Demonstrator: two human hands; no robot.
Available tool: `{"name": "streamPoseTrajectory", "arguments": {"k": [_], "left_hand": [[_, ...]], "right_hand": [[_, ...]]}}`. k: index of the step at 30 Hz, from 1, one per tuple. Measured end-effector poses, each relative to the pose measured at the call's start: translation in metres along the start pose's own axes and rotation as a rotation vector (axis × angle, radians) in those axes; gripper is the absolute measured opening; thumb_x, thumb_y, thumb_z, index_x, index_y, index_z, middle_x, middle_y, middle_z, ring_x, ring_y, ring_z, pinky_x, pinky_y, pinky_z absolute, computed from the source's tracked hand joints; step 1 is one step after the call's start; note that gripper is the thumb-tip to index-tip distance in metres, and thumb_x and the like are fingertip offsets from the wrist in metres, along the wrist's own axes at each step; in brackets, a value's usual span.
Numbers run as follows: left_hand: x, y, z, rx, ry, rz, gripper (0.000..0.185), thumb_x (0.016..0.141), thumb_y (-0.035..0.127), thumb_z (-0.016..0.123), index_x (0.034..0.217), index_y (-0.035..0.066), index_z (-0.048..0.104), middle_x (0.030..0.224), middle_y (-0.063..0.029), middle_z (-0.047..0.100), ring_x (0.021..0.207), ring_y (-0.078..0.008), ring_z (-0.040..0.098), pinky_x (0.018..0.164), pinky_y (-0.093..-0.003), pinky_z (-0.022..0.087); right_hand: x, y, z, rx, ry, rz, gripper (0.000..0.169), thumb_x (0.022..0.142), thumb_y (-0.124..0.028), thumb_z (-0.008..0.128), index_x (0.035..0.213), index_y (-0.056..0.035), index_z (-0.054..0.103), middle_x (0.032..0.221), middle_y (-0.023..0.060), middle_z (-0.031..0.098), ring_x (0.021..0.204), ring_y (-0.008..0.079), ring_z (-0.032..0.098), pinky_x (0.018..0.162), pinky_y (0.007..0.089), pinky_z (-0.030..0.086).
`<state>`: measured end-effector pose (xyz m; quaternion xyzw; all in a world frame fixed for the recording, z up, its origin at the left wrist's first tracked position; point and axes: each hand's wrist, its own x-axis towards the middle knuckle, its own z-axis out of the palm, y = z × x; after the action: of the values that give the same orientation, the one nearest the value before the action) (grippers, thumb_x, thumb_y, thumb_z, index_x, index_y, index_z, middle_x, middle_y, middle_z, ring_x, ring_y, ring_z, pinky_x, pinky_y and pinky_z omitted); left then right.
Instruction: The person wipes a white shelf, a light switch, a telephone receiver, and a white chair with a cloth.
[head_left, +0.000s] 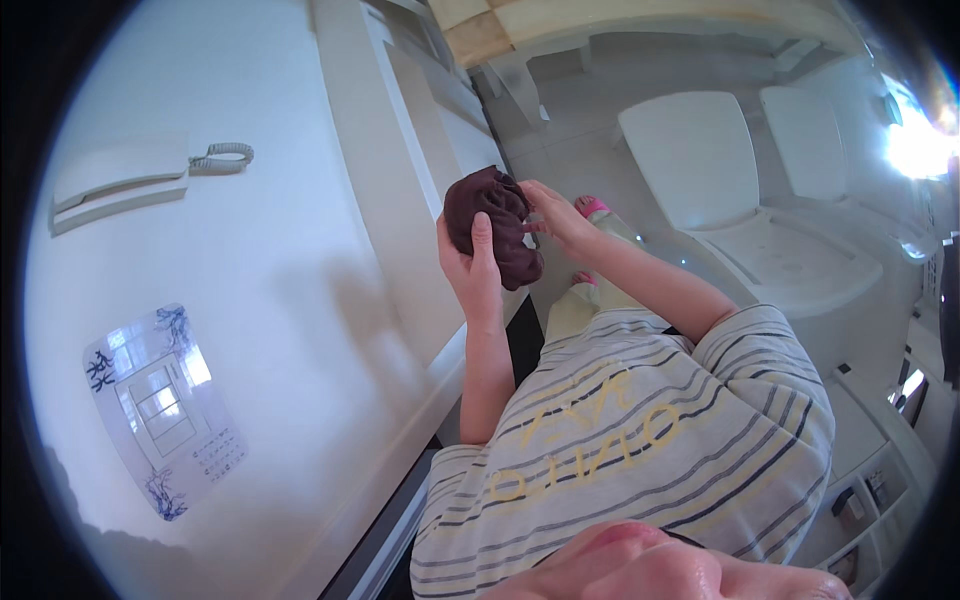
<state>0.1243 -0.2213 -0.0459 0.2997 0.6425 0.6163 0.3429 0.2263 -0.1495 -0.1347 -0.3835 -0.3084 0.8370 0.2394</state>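
A dark maroon piece of fabric (495, 225), bunched into a soft bundle, is held up in front of me near the white wall. My left hand (472, 259) grips it from the near side, with the thumb lying over the front and the fingers behind. On the other side, my right hand (551, 214) touches the bundle's edge with bent fingers; its fingertips are partly hidden by the fabric. Whether those fingers pinch the cloth cannot be made out.
A white wall telephone (120, 180) with a coiled cord and a light switch in a patterned surround (166, 409) are on the wall at left. White chairs (694, 161) stand at right. A table with a light cover (652, 19) is at the top, and open shelves (862, 510) are at lower right.
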Motion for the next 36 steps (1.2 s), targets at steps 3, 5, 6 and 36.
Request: {"name": "streamPoseTrajectory", "arguments": {"k": [3,5,6,36], "left_hand": [[-0.001,-0.03,0.03,-0.135,-0.143,-0.145,0.041,0.096,0.031,0.063,0.123,0.001,0.053,0.112,-0.0064,0.06,0.1,-0.0143,0.057,0.088,-0.0279,0.047],[-0.001,-0.05,0.053,-0.111,-0.178,-0.184,0.041,0.096,0.032,0.062,0.122,0.001,0.053,0.111,-0.006,0.06,0.099,-0.0138,0.057,0.087,-0.0273,0.047],[-0.001,-0.058,0.064,-0.104,-0.217,-0.212,0.042,0.097,0.033,0.062,0.122,0.002,0.052,0.11,-0.0055,0.059,0.098,-0.0133,0.056,0.086,-0.0266,0.047],[0.105,-0.334,0.367,0.831,-1.319,0.453,0.063,0.08,0.022,0.076,0.135,0.012,0.046,0.141,-0.0153,0.041,0.127,-0.0372,0.043,0.106,-0.0478,0.036]], "right_hand": [[-0.03,0.007,-0.051,-0.045,0.2,0.051,0.034,0.102,-0.032,0.039,0.122,-0.0109,0.056,0.113,0.0026,0.059,0.111,0.0144,0.053,0.09,0.035,0.046],[-0.045,0.004,-0.082,-0.066,0.312,0.039,0.032,0.101,-0.03,0.041,0.121,-0.0106,0.057,0.114,0.0032,0.06,0.112,0.0145,0.053,0.09,0.0346,0.046],[-0.054,0.0,-0.096,-0.059,0.368,0.023,0.031,0.101,-0.029,0.042,0.12,-0.0104,0.058,0.114,0.0036,0.06,0.112,0.0146,0.053,0.09,0.0344,0.046],[0.054,0.157,-0.405,0.164,1.443,0.246,0.03,0.087,-0.022,0.055,0.11,-0.0057,0.067,0.103,0.0135,0.068,0.096,0.0282,0.064,0.083,0.0391,0.05]]}}
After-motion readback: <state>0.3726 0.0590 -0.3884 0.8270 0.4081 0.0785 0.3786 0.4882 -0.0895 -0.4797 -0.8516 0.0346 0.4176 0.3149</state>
